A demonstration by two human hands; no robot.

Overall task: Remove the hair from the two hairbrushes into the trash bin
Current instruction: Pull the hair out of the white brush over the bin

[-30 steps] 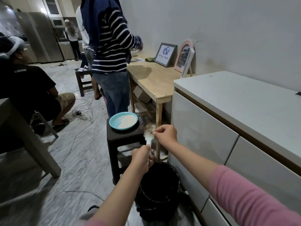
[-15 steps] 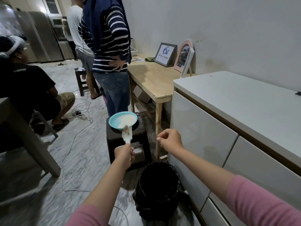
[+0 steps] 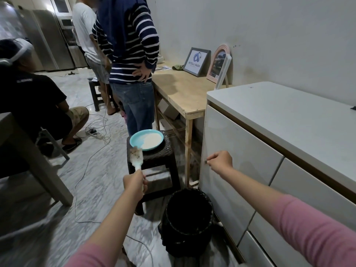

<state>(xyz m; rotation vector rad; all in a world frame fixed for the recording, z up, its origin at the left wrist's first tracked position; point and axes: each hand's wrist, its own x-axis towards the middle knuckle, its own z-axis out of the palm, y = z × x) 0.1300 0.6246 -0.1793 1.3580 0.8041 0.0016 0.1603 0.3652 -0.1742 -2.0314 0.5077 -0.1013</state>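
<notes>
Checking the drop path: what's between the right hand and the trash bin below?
Head view: nothing between right hand and trash bin, only the white cabinet front behind.

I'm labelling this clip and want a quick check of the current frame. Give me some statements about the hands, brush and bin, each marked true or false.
1. The left hand grips the hairbrush by its handle. True.
2. The right hand is open flat against the white cabinet. False: it is closed, with a small dark bit, likely hair, pinched at its fingertips.
3. The trash bin stands on the floor beside the cabinet. True.
4. The brush head is directly over the bin. False: it is off to the left, near the dark stool.
5. The blue plate sits on the wooden table. False: it rests on the stool.
</notes>
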